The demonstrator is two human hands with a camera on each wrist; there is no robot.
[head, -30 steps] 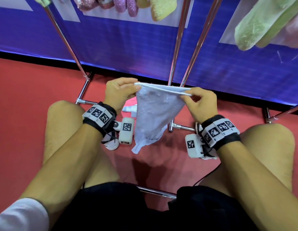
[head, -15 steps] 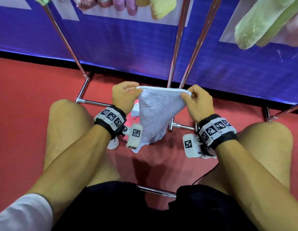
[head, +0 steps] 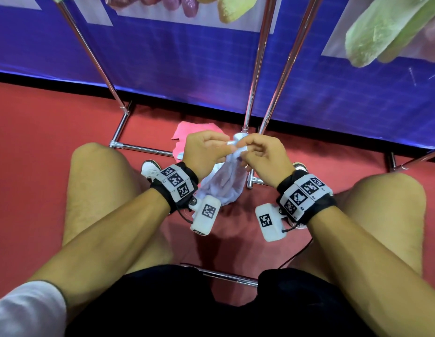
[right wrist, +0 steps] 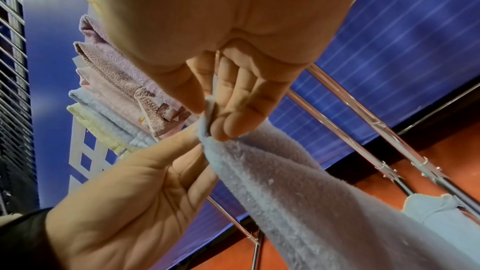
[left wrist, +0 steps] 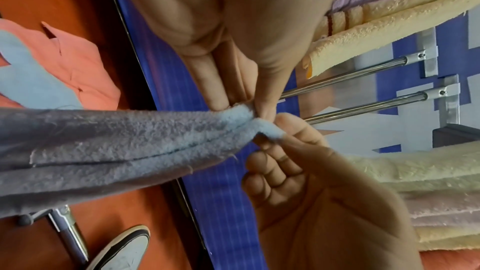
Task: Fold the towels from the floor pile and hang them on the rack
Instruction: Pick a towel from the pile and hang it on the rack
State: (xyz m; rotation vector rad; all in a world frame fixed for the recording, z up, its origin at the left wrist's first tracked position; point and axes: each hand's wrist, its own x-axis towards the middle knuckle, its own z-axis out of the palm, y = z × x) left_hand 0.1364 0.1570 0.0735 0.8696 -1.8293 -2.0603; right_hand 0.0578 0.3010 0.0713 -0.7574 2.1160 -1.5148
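Observation:
A pale blue towel hangs down between my knees, doubled over on itself. My left hand and right hand meet at its top, and each pinches a top corner. In the left wrist view my left hand holds the towel between thumb and fingers. The right wrist view has my right hand pinching the towel edge, the left hand touching it from below. The rack's chrome poles rise just behind my hands, with folded towels hung at the top.
A pink towel lies on the red floor behind my hands, and another pale blue piece lies on it. The rack's base bar crosses in front of my left knee. Green towels hang top right. A blue banner wall stands behind.
My hands have come together from a spread hold, so the towel's two top corners now meet. The towel hangs narrower, and the pink towel behind it has come into sight.

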